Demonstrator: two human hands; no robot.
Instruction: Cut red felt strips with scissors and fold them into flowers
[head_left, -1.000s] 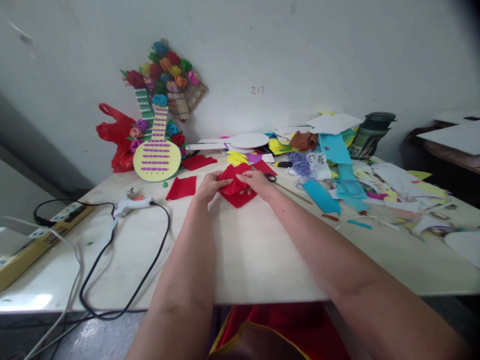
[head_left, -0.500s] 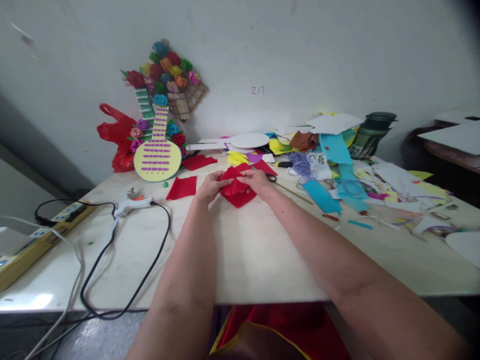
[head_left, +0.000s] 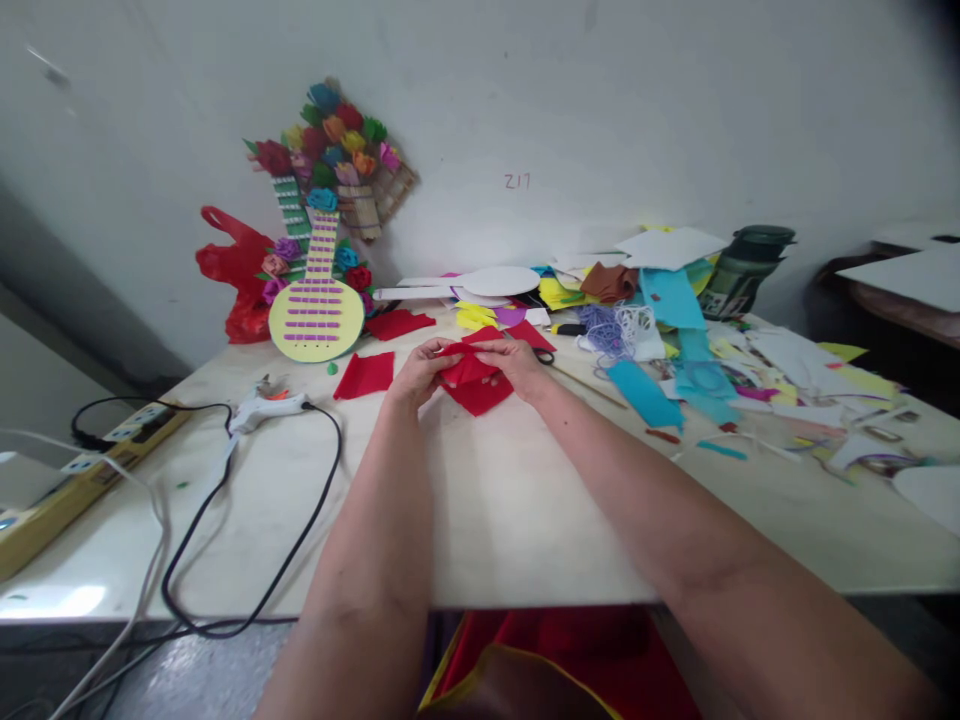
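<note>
Both my hands meet over a folded red paper piece (head_left: 474,385) near the middle of the white table (head_left: 480,500). My left hand (head_left: 414,374) pinches its left edge with fingers closed. My right hand (head_left: 517,364) grips the top right fold, fingers curled on the paper. Another red paper square (head_left: 365,375) lies flat just left of my left hand. More red scraps (head_left: 397,323) rest behind it.
A white glue gun (head_left: 262,408) with a black cable (head_left: 247,530) lies at left, beside a power strip (head_left: 112,440). A paper guitar with flowers (head_left: 319,290) leans on the wall. Scissors (head_left: 541,355), blue and yellow scraps (head_left: 675,340) and a dark jar (head_left: 742,268) crowd the right side.
My fingers have pushed the upper fold of the red paper lower and tighter; the raised flap seen earlier is now flatter. My arms have barely moved.
</note>
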